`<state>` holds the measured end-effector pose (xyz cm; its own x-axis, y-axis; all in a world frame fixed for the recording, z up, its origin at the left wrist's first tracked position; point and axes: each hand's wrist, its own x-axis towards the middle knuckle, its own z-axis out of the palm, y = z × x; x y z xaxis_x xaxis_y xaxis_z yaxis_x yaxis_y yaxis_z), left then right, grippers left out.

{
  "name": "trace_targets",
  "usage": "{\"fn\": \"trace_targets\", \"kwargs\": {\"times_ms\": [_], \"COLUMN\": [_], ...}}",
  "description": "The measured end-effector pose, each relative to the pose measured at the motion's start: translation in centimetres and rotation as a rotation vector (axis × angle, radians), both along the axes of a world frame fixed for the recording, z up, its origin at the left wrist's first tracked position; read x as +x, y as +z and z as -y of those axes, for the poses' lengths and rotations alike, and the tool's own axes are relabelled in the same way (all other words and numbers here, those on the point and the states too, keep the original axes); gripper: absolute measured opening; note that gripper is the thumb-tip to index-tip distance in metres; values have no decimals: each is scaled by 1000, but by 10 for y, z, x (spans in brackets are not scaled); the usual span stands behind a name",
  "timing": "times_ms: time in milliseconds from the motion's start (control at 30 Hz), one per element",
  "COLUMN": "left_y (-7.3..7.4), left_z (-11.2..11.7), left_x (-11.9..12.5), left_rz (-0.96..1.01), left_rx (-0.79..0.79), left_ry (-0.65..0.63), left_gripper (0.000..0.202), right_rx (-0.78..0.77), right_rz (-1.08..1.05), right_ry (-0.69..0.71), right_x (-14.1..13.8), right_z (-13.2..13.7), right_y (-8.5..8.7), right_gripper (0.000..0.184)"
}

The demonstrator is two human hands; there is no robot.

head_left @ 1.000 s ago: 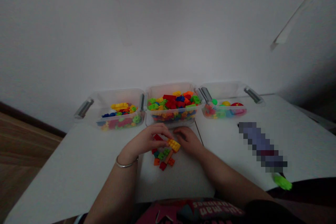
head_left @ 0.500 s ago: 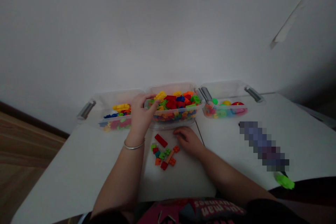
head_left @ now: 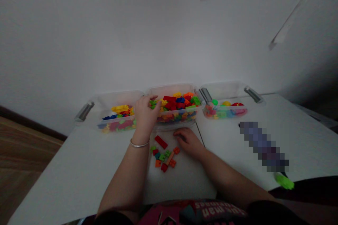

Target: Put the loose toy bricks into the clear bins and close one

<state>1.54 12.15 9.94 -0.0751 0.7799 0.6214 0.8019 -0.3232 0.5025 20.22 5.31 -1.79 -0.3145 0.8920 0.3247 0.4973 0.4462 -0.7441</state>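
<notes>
My left hand [head_left: 147, 112], with a silver bangle at the wrist, reaches over the left end of the middle clear bin [head_left: 174, 116]. Its thumb and fingers are apart beside a yellow brick [head_left: 163, 102] on the heap, and I see nothing held between them. Loose on the table lies my right hand [head_left: 188, 142], fingers slightly bent and holding nothing visible. Left of it are a long red brick [head_left: 161, 142] and a cluster of small bricks [head_left: 164, 158] in green, red, orange and teal. Toy bricks in many colours fill the middle bin.
A clear bin [head_left: 116, 121] of mixed toy pieces stands on the left, another bin [head_left: 225, 110] with rounder pieces on the right. A blurred-out long item [head_left: 264, 146] lies on the right of the white table [head_left: 66, 168], near a bright green object [head_left: 284, 181]. Behind is a wall.
My left hand has shifted slightly to the right over the middle bin. The yellow brick seen high by its fingertips no longer stands up there; yellow now shows lower. My right hand stays put.
</notes>
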Motion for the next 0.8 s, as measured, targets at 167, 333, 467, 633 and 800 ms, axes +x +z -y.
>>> {"fn": "trace_targets", "kwargs": {"times_ms": [167,333,467,633,800], "left_y": [3,17,10,-19,-32], "left_z": [13,48,62,56,50], "left_x": [-5,-11,-19,-28,-36], "left_rz": [-50,-91,-298,-495,-584], "left_rx": [142,214,-85,-456,-573], "left_ry": [-48,-123,-522,-617,-595], "left_gripper": [17,15,14,23,30], "right_rx": [-16,-10,-4,-5,-5], "right_rz": [4,-7,-12,-4,5], "right_ry": [-9,-10,-5,-8,-8], "right_x": [0,1,1,1,0], "right_z": [0,-1,0,1,1], "right_y": [-2,-4,-4,-3,-1], "right_gripper": [23,23,22,22,21]}}
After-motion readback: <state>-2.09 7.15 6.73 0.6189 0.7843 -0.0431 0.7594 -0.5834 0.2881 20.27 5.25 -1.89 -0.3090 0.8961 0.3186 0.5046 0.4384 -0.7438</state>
